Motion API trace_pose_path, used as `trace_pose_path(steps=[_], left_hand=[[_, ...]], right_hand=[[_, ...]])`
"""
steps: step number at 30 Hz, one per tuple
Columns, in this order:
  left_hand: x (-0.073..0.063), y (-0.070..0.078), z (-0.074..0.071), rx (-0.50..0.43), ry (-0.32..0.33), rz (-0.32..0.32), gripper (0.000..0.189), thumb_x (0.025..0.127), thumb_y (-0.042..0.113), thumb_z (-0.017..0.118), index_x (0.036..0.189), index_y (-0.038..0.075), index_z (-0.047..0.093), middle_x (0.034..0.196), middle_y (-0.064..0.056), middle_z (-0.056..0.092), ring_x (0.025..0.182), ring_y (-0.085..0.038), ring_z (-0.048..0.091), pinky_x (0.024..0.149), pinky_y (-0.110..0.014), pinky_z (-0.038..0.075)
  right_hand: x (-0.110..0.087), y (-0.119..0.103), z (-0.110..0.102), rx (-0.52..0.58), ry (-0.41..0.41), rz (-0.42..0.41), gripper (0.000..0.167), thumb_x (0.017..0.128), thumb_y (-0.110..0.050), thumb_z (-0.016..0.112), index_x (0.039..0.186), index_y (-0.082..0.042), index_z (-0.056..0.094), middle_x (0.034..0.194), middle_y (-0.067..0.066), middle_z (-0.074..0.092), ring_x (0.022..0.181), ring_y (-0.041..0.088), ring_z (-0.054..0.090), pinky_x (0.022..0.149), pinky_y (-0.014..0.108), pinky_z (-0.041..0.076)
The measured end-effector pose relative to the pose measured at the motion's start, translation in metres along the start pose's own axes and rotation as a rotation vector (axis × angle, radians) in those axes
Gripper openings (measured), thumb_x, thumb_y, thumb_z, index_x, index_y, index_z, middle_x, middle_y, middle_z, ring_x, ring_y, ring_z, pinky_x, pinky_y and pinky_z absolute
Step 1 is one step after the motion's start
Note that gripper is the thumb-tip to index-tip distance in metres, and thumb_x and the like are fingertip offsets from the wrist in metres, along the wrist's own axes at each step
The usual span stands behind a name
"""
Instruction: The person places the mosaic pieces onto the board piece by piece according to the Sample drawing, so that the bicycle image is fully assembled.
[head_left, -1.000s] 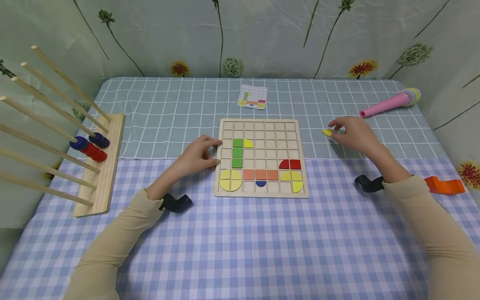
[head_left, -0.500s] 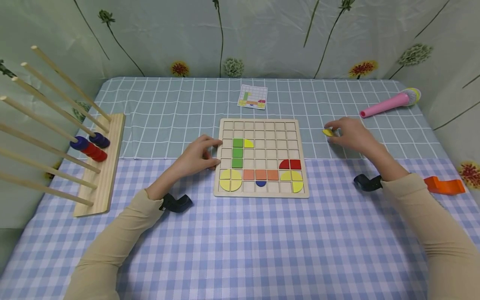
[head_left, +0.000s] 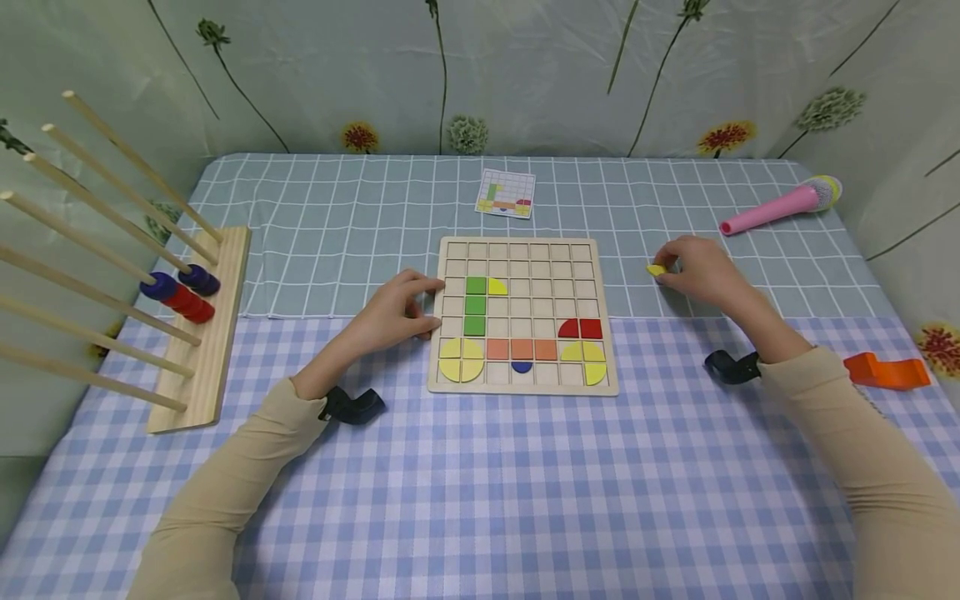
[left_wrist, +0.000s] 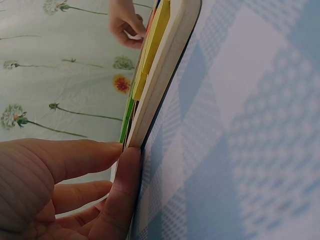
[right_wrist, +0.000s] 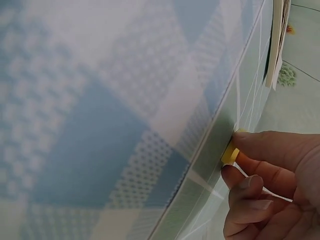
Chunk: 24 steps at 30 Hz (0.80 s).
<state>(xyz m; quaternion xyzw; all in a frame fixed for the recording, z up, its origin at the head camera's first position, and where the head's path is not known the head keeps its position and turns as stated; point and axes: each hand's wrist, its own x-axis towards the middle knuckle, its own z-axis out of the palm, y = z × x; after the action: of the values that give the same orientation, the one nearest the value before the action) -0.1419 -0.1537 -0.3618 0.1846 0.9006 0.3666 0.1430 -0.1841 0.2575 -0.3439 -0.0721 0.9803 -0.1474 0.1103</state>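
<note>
A square wooden grid board [head_left: 522, 292] lies on the table with green, yellow, red, orange and blue flat pieces set in its cells. The left hand [head_left: 393, 312] rests beside it, thumb and index fingertips apart and touching its left edge; the left wrist view shows both tips at the board's side [left_wrist: 165, 65]. Right of the board, the right hand [head_left: 697, 271] pinches a yellow piece [head_left: 656, 270] between thumb and fingers, low over the grey-green cloth. In the right wrist view this yellow piece [right_wrist: 231, 152] is thick and partly hidden by the fingertips.
Behind the board lies a small printed card [head_left: 506, 194] with a coloured grid pattern. A wooden peg rack [head_left: 210, 333] with red and blue rings stands at left. A pink toy microphone [head_left: 780, 207] lies at the back right, and an orange object [head_left: 888, 372] beside the right sleeve.
The right hand, with the yellow piece pinched in it, has shifted slightly and its fingers have changed their hold. The left hand and the board have stayed put.
</note>
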Motion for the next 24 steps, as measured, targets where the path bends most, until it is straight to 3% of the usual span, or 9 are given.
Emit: trace_pose_path(steps=[13,24], left_hand=[[0.000,-0.001,0.001,-0.013,-0.009,-0.013,0.059,0.084,0.012,0.069,0.137,0.003,0.046,0.120,-0.013,0.049,0.067,-0.014,0.057,0.061,-0.021,0.046],[0.001,-0.002,0.000,-0.013,-0.008,-0.001,0.058,0.084,0.013,0.068,0.137,0.003,0.046,0.120,-0.013,0.049,0.065,-0.013,0.057,0.061,-0.023,0.046]], right_hand=[[-0.003,0.003,0.000,0.015,0.014,-0.022,0.027,0.081,-0.010,0.065,0.101,0.008,0.061,0.097,0.026,0.061,0.082,0.030,0.050,0.072,0.042,0.042],[-0.024,-0.010,-0.002,0.029,0.040,-0.035,0.024,0.082,-0.013,0.064,0.099,0.004,0.063,0.094,0.022,0.062,0.078,0.028,0.052,0.068,0.038,0.045]])
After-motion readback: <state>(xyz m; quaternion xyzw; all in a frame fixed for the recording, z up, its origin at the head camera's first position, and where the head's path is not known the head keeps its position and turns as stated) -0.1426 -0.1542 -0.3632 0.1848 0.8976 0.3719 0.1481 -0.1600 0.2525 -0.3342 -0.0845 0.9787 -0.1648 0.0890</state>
